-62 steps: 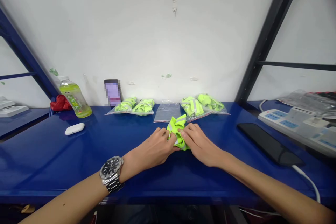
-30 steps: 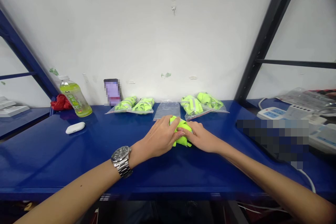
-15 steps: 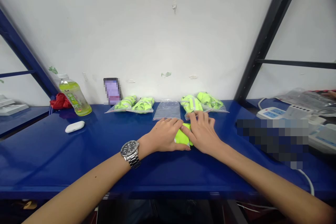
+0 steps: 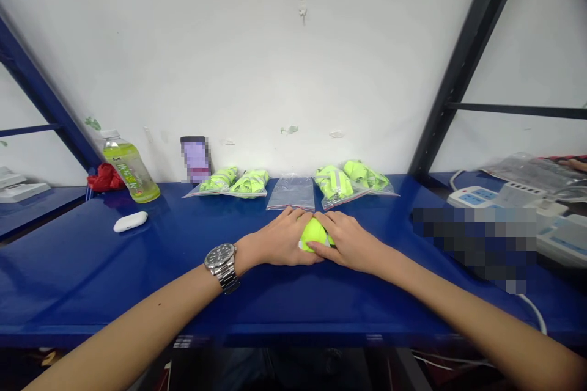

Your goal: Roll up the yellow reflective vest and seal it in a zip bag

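A compact bundle of neon-yellow cloth with grey reflective strips, looking like a folded reflective vest (image 4: 314,232), lies on the blue table (image 4: 183,293) between my hands. From the left side my left hand (image 4: 285,237) wraps around it. My right hand (image 4: 351,243) grips the other side, its thumb lying across the front. Most of the bundle's sides are covered by my fingers. Just beyond the hands lies a flat clear zip bag (image 4: 291,192) with no cloth in it. Bagged yellow vests rest by the wall, two on the left (image 4: 250,182) and two on the right (image 4: 334,182).
At left stand a drink bottle (image 4: 132,170) and a phone (image 4: 196,159), with a white earbud case (image 4: 131,222) and red crumpled material (image 4: 105,177) nearby. Power strips (image 4: 472,197) and a blurred dark object (image 4: 477,247) lie at right. Metal posts (image 4: 458,73) flank the table.
My right hand has drawn back toward me, and its fingers have closed around the yellow bundle. My left hand has shifted slightly left, still on the bundle.
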A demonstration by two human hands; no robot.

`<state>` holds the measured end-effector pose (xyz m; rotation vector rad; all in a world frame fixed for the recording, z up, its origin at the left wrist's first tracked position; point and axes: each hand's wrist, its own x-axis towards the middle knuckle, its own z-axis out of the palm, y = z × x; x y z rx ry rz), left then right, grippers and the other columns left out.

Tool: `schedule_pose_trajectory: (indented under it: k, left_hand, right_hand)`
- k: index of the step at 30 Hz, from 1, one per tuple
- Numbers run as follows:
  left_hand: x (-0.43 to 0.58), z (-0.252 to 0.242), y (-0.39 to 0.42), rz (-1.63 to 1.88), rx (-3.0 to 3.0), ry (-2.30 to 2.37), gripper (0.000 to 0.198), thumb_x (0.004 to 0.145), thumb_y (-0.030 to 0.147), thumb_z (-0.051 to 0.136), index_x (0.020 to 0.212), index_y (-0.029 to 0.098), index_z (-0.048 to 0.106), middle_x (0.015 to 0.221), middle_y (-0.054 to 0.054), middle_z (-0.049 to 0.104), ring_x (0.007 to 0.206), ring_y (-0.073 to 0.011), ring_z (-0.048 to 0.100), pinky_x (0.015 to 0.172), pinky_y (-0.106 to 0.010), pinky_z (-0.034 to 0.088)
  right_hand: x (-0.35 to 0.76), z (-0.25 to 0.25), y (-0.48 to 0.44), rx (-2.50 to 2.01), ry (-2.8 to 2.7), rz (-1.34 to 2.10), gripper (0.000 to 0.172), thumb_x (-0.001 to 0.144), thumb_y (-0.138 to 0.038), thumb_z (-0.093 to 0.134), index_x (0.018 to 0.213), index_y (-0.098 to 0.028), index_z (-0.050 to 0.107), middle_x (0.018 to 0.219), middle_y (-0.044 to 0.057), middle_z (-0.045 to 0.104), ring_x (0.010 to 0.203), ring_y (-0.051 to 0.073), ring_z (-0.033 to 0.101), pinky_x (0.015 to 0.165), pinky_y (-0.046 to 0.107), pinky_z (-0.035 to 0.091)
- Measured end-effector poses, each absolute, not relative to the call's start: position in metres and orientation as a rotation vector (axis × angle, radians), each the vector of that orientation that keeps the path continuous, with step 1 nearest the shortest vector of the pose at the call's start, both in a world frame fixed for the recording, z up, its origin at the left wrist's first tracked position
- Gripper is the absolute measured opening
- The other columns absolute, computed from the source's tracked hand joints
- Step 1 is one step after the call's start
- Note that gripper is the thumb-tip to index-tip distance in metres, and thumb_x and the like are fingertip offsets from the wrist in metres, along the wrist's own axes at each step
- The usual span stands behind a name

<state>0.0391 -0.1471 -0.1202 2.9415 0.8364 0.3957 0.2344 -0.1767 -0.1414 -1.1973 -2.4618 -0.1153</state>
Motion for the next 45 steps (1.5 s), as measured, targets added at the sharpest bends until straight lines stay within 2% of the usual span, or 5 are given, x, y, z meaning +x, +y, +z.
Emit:
schedule_pose_trajectory:
  k: [11, 18, 24, 31, 45]
  left_hand:
    - [0.042, -0.111, -0.157, 0.316, 3.029, 0.902, 0.06, 0.073, 0.03, 0.059, 0.127, 0.011, 0.04, 0.12, -0.017, 0.054, 0.111, -0.0321, 0.052, 0.094, -0.046, 0.043]
    - [0.048, -0.101, -0.162, 0.052, 2.964, 1.198, 0.059, 0.061, 0.023, 0.065, 0.117, 0.012, 0.048, 0.105, -0.017, 0.059, 0.08, -0.0301, 0.062, 0.062, -0.037, 0.049]
    - [0.035, -0.111, -0.158, 0.262, 2.991, 1.163, 0.069, 0.061, 0.033, 0.067, 0.122, 0.013, 0.043, 0.107, -0.017, 0.06, 0.087, -0.0324, 0.062, 0.068, -0.04, 0.05]
    - [0.034, -0.086, -0.165, 0.47, 2.995, 1.084, 0.052, 0.06, 0.019, 0.059, 0.111, 0.014, 0.049, 0.097, -0.013, 0.062, 0.079, -0.0269, 0.062, 0.063, -0.036, 0.05]
    - [0.026, -0.062, -0.169, 1.278, 2.716, 0.798, 0.055, 0.055, 0.019, 0.063, 0.109, 0.017, 0.059, 0.104, -0.007, 0.067, 0.086, -0.021, 0.064, 0.076, -0.036, 0.052]
  right_hand:
    - [0.232, -0.148, -0.171, -1.194, -2.306, 0.202, 0.053, 0.095, -0.049, 0.039, 0.133, -0.013, 0.043, 0.12, 0.016, 0.061, 0.106, 0.029, 0.059, 0.086, 0.043, 0.045]
    - [0.23, -0.145, -0.172, -1.153, -2.274, 0.314, 0.051, 0.095, -0.048, 0.038, 0.131, -0.013, 0.046, 0.116, 0.016, 0.062, 0.105, 0.028, 0.059, 0.088, 0.043, 0.046]
    - [0.231, -0.137, -0.175, -1.09, -2.371, 0.372, 0.088, 0.07, -0.054, 0.07, 0.14, -0.015, 0.034, 0.128, 0.017, 0.052, 0.113, 0.031, 0.054, 0.092, 0.045, 0.046]
    - [0.232, -0.131, -0.165, -0.851, -2.207, 0.27, 0.064, 0.065, -0.024, 0.068, 0.125, -0.02, 0.048, 0.113, 0.009, 0.063, 0.097, 0.027, 0.061, 0.082, 0.036, 0.049]
    - [0.225, -0.109, -0.17, -0.818, -1.897, 0.31, 0.059, 0.063, -0.041, 0.073, 0.114, -0.019, 0.055, 0.1, 0.007, 0.063, 0.09, 0.025, 0.061, 0.076, 0.033, 0.047]
